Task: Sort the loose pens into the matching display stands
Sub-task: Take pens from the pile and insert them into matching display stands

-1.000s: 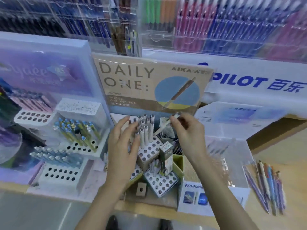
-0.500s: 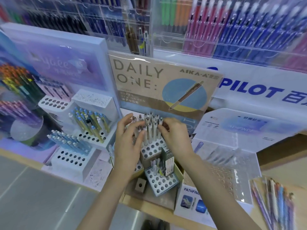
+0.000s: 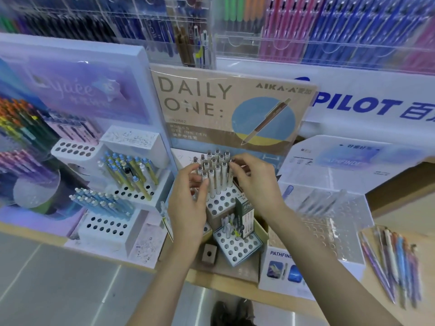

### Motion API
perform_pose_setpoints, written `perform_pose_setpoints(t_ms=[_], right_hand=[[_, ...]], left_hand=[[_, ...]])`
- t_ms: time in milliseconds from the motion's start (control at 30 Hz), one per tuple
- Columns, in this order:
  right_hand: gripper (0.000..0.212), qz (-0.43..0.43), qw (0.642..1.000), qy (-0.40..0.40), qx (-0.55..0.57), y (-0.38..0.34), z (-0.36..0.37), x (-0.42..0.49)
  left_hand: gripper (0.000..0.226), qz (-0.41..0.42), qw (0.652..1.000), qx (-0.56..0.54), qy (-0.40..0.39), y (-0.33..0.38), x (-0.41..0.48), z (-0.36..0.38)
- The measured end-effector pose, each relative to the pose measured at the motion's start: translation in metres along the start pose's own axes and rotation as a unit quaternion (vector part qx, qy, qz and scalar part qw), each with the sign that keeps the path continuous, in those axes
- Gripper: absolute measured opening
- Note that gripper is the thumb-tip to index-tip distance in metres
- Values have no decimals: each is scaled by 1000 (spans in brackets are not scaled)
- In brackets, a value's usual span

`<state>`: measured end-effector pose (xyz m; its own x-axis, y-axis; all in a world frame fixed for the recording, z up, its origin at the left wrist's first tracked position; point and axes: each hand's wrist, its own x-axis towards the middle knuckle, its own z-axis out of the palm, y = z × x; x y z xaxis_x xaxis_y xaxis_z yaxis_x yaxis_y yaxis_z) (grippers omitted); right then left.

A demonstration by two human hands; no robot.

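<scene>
A cluster of white pens (image 3: 215, 170) stands upright in the holed block (image 3: 221, 204) of the brown "DAILY ONE" display stand (image 3: 200, 107). My right hand (image 3: 256, 184) pinches the top of a white pen at the cluster's right edge. Curving round the cluster's left side is my left hand (image 3: 188, 208), thumb and fingers closed on a front pen there. Several loose pens (image 3: 390, 260) in purple, blue, white and orange lie flat on the wooden shelf at the far right.
Left of it, a purple stand holds yellow-blue pens (image 3: 131, 175) and light blue pens (image 3: 103, 203). A low blue-white holed block (image 3: 237, 248) and a green box (image 3: 244, 217) sit in front. At the right stands a clear acrylic stand (image 3: 329, 208).
My right hand carried a white pen down and set it into the cluster's right edge. My left hand curled in against the cluster's left side. The view shifted right and down.
</scene>
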<state>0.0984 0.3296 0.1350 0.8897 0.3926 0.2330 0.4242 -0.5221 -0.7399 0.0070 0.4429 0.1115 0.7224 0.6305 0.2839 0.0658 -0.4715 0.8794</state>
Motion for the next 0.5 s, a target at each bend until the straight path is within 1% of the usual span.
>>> perform_pose_setpoints(t_ms=[67,133,200,267,333,400,500], right_hand=[[33,20,999,-26,25,-1,-3,-11],[41,6,999,-33,43,5,-11,-36],[37,-4,998,-11,55,15,-27,-68],[30,3,999,20,46,34,-48,-99],[28,38,998,48,26,61,-72,-128],[25,98,993,65,17,93,-101,-155],[23,185,979,82,-12,145,-147,-194]], left_hand=[[30,0,1000,2,1,-1,-1,1],[40,-13,1000,3,14,-1,-10,2],[47,16,999,4,38,5,-28,3],[44,46,999,-10,23,16,-53,10],[40,61,997,-34,-37,27,-79,26],[35,70,990,-41,-119,38,-104,52],[28,48,967,-49,-244,51,-136,103]])
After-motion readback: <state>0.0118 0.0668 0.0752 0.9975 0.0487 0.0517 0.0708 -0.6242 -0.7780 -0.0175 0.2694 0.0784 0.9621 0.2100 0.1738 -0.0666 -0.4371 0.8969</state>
